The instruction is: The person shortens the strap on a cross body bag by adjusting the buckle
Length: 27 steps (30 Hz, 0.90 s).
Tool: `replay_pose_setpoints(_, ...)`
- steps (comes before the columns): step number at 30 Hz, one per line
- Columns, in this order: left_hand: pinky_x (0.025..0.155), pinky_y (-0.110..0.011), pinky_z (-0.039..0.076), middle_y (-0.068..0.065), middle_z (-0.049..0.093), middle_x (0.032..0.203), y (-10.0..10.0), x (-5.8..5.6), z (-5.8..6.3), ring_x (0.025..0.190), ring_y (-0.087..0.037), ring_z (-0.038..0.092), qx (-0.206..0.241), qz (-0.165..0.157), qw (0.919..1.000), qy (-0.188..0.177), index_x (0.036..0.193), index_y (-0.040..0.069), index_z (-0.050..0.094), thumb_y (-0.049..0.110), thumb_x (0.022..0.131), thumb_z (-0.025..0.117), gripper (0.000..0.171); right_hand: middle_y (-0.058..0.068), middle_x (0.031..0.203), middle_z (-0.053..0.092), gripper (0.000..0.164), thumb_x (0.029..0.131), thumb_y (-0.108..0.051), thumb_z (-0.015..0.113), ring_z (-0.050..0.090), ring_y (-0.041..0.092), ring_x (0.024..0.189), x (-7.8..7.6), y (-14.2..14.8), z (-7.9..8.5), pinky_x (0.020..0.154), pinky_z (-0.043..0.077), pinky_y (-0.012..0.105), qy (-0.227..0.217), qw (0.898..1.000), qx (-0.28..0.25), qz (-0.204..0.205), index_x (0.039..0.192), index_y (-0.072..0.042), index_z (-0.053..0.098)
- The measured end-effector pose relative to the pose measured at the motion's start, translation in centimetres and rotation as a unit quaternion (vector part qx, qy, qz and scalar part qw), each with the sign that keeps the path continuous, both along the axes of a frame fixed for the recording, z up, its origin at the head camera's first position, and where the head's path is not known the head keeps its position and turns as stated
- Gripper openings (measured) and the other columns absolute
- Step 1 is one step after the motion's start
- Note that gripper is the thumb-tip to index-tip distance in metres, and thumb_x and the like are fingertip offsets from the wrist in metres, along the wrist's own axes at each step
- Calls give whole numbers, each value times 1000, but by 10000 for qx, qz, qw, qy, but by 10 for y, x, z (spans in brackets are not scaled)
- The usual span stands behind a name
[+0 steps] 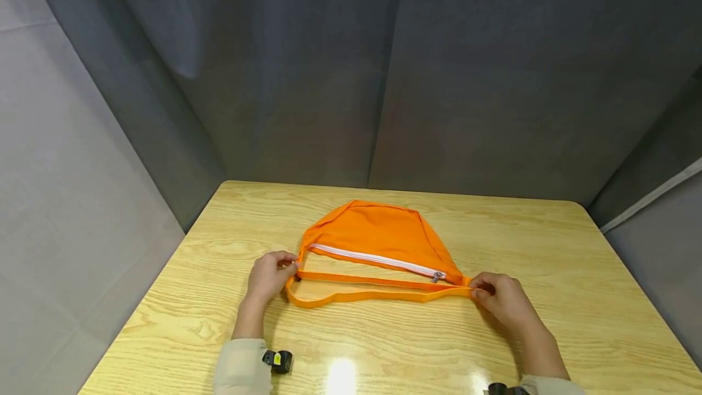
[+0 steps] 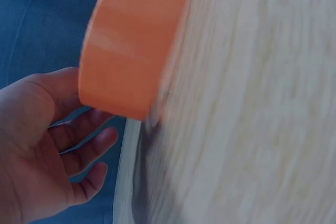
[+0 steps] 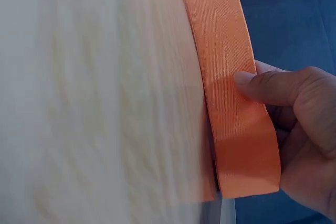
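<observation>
An orange fabric waist bag (image 1: 378, 227) lies flat on the wooden table, its curved side facing away. A white zipper (image 1: 373, 256) runs along its near edge, with the metal pull at the right end. The orange strap (image 1: 378, 297) loops along the near side. At the left end, my left hand (image 1: 267, 276) pinches the strap by the bag's corner; the strap (image 2: 131, 51) partly hides those fingertips in the left wrist view. My right hand (image 1: 506, 300) pinches the gathered strap at the right end. In the right wrist view, its thumb presses on the strap (image 3: 231, 87).
The light wooden table (image 1: 351, 340) has rounded far corners. Dark grey curtains (image 1: 466, 78) hang behind it, and a pale grey panel (image 1: 71, 169) stands at the left. Black wrist cameras (image 1: 282, 361) sit at both cuffs.
</observation>
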State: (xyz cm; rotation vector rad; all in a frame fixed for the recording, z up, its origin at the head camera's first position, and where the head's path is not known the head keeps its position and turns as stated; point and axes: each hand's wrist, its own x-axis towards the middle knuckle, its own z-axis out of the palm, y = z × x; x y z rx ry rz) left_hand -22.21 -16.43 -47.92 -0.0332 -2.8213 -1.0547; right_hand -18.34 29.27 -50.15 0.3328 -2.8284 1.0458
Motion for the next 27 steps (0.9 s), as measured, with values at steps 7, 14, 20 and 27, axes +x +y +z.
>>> replay_pose_setpoints(7, 61, -31, 45, 5, 65, 78, -4, 0, 0, 68, -11, 57, -54, -10, 9999, -88, 97, 10, 72, 17, 85, 68, 15, 1, 80, 63, 9, 82, 2, 66, 53, 15, 70, -4, 11, 0, 61, 46, 29, -87, 9999, 31, -67, 86, -6, 68)
replay_pose_setpoints(14, 50, -29, 40, 5, 62, 69, -3, 0, 1, 54, -12, 51, -129, -9, 9998, -141, 97, 9, 72, 12, 83, 65, 16, -2, 75, 59, 8, 82, -1, 69, 48, 14, 65, -6, 22, 0, 56, 42, 28, -63, 9997, 216, -70, 83, -7, 64)
replay_pose_setpoints(20, 53, -29, 42, 6, 63, 72, -5, 0, 0, 58, -10, 53, -292, -1, 9994, -189, 98, 11, 73, 14, 84, 64, 17, -4, 72, 56, 11, 81, -3, 71, 46, 14, 63, -8, 29, -3, 57, 40, 28, 158, 9994, 298, -46, 80, -11, 62)
replay_pose_setpoints(27, 55, -29, 42, 6, 63, 72, -9, 3, -1, 60, -10, 53, -346, 79, 9993, -151, 95, 13, 74, 15, 83, 67, 14, -2, 72, 55, 11, 81, -1, 70, 44, 15, 63, -9, 28, -3, 54, 40, 26, 75, 9995, 291, 67, 81, -9, 61)
